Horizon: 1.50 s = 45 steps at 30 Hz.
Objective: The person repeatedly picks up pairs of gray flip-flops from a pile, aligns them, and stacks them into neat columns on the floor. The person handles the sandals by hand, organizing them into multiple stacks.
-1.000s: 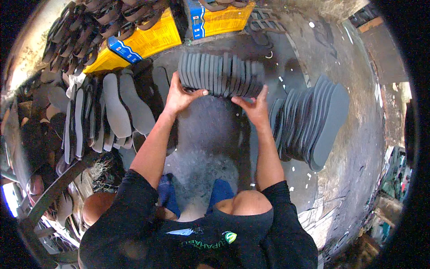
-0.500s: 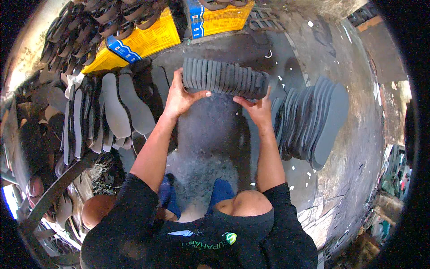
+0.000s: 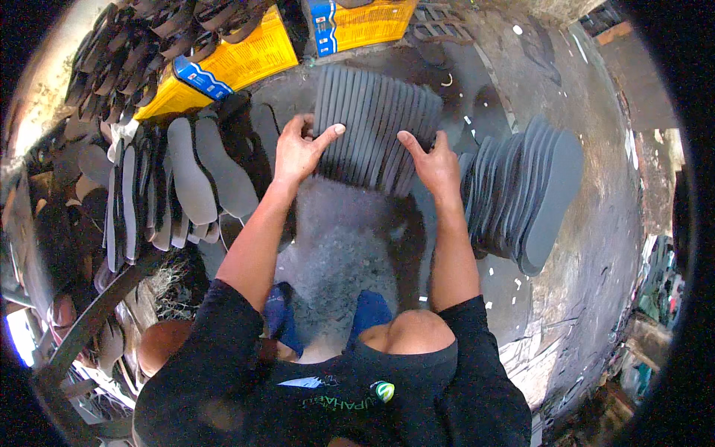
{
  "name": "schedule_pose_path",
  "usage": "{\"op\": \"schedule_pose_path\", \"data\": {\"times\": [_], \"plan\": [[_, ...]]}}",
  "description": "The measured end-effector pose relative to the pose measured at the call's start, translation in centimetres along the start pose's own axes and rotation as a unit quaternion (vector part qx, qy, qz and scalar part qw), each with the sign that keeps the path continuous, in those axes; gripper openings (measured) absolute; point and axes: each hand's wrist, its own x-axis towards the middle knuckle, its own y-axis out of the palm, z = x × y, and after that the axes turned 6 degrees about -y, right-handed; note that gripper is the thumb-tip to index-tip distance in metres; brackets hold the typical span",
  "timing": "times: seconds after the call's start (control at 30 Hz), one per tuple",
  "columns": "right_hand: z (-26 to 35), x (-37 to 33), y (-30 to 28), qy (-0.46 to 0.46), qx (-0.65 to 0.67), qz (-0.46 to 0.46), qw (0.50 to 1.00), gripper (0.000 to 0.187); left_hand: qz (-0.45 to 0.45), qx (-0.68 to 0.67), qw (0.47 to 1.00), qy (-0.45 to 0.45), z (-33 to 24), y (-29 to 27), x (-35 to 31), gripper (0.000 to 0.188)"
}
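Between my two hands is a row of dark grey shoe soles, pressed side by side on edge, their long edges facing me. My left hand grips the left end, thumb along the near edges and fingers round the outer sole. At the right end my right hand clamps the row the same way, its thumb pointing up and left. Some fingers are hidden behind the soles. Just right of my right hand, another row of grey soles leans together on the floor.
On the left stand more grey soles in a loose row. Strapped sandals are piled at the back left, beside a yellow and blue box. A second such box stands at the back. White scraps dot the floor.
The held row of soles has tipped, so its full length now faces me where a shorter end showed before. Both hands still grip its ends.
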Motion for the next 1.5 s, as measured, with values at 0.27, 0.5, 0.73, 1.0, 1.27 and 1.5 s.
{"op": "schedule_pose_path", "data": {"times": [0.27, 0.5, 0.73, 1.0, 1.27, 1.5], "plan": [[-4.5, -0.1, 5.2, 0.016, 0.002, 0.078, 0.997, 0.11, 0.016, 0.109, 0.993, -0.051, 7.3, 5.7, -0.3, 0.12], [-6.9, -1.6, 8.5, -0.035, 0.082, -0.057, 0.994, 0.114, -0.027, 0.237, 0.971, 0.004, 2.8, 8.1, -5.6, 0.151], [-4.8, -2.4, 8.7, -0.042, 0.07, -0.062, 0.995, 0.122, -0.021, 0.193, 0.981, -0.001, 2.8, 8.1, -5.6, 0.145], [-8.0, -0.2, 10.2, 0.01, 0.076, -0.049, 0.996, 0.112, 0.007, 0.172, 0.985, 0.029, 6.8, 6.9, -1.1, 0.127], [-4.0, 0.6, 4.1, -0.155, 0.209, -0.137, 0.956, 0.105, -0.079, -0.064, 0.987, 0.124, 1.4, 4.0, -0.7, 0.1], [-4.1, 0.1, 3.9, -0.194, 0.388, -0.1, 0.895, 0.095, 0.008, -0.127, 0.987, 0.096, 0.5, 3.1, -0.8, 0.089]]}}
